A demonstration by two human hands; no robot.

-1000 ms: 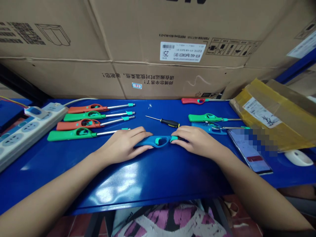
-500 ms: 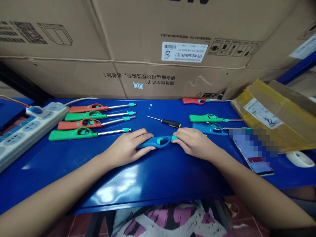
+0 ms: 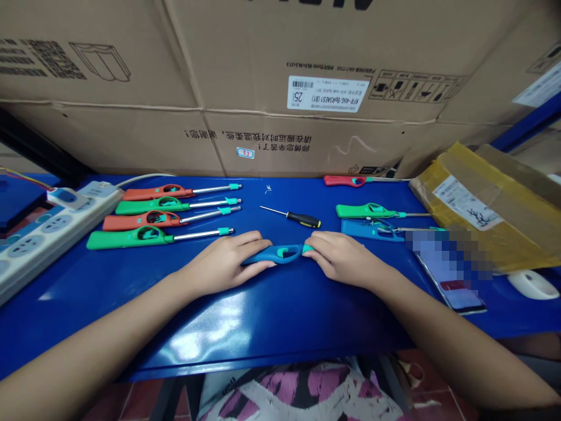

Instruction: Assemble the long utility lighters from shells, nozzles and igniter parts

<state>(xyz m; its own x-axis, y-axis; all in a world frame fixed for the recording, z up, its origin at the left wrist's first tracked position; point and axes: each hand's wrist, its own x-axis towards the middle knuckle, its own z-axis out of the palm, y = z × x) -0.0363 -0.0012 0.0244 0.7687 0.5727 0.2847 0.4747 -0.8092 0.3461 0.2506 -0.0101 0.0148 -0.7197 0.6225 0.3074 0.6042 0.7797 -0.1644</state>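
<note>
A blue lighter body with a teal trigger [image 3: 280, 253] lies across the middle of the blue table [image 3: 272, 316]. My left hand [image 3: 223, 261] is closed round its left end. My right hand [image 3: 344, 257] is closed round its right end, covering the nozzle side. A small black-handled screwdriver [image 3: 293, 217] lies just behind the lighter. To the left, a row of red and green long-nozzle lighters [image 3: 162, 219] lies in parallel. To the right lie a green lighter [image 3: 368, 210], a blue lighter [image 3: 372, 229] and a red lighter [image 3: 350, 180].
Large cardboard boxes [image 3: 280, 88] wall off the back. A white power strip [image 3: 48, 231] runs along the left edge. A phone [image 3: 451, 275], a white mouse [image 3: 532, 285] and a yellow taped parcel [image 3: 486, 204] sit at the right.
Both hands keep their hold on the blue lighter and have shifted only slightly. The right hand has drawn a little closer over its end.
</note>
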